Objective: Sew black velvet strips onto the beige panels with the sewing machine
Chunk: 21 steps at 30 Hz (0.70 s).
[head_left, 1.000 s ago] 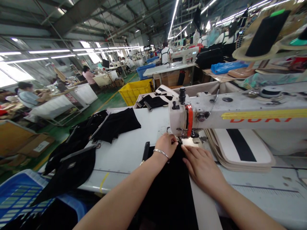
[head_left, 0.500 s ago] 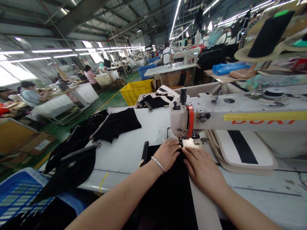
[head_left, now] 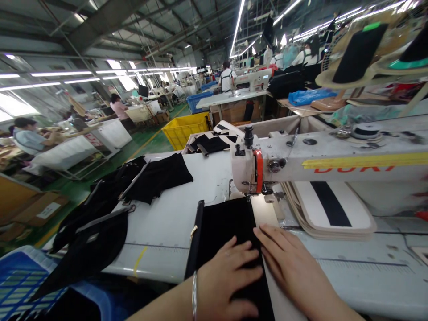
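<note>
My left hand (head_left: 230, 278), with a silver bangle at the wrist, rests with spread fingers on a black fabric panel (head_left: 224, 218). Along the panel's left edge runs a black zipper (head_left: 194, 245) with a gold-coloured pull. My right hand (head_left: 292, 263) lies flat, fingers stretched out, over a pale beige strip (head_left: 264, 209) beside the black fabric's right edge. The far end of both pieces reaches the needle area of a white sewing machine (head_left: 284, 156); whether the presser foot is down, I cannot tell.
Beige panels with a black stripe (head_left: 364, 209) are stacked right of the needle. Black zippered pieces (head_left: 157, 178) lie on the left of the table (head_left: 210, 178), some hanging over a blue basket (head_left: 30, 258). Beyond stand a yellow crate (head_left: 185, 129) and people at other machines.
Both hands have drawn back from the needle towards me, the left farther, its fingers now spread. The fabric's far edge by the needle is uncovered. The camera view has shifted slightly.
</note>
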### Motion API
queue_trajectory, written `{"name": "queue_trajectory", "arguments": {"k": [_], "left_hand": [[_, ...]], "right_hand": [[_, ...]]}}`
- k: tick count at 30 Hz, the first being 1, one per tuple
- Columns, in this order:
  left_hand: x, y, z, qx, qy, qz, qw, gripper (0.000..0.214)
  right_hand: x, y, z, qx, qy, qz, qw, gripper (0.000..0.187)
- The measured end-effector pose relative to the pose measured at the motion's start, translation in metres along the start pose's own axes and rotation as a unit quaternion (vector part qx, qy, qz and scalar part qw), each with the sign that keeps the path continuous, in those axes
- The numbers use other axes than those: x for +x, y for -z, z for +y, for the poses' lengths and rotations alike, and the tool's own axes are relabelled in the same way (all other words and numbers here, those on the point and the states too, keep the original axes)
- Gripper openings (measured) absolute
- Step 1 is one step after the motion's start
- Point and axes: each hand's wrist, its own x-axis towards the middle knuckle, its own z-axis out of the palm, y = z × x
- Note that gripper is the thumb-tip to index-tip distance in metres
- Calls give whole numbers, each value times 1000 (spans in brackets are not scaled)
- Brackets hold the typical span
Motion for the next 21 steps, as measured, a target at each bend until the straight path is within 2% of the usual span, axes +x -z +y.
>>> {"name": "queue_trajectory", "arguments": {"k": [3, 6, 9, 15, 21], "left_hand": [[-24, -17, 15, 53, -81, 39, 995, 37], [-28, -30, 15, 88, -93, 83, 988, 28], [-23, -29, 11, 91, -83, 123, 985, 28], [-15, -11, 11, 46, -25, 79, 996, 28], [-8, -10, 2, 32, -3, 88, 996, 29]], "right_hand": [[-8, 2, -4, -3, -2, -2, 1000, 47], [-6, 4, -4, -4, -1, -7, 1000, 46], [-3, 3, -3, -4, 2, -10, 1000, 47], [0, 0, -2, -9, 0, -11, 1000, 50], [3, 0, 0, -8, 6, -1, 1000, 48]]}}
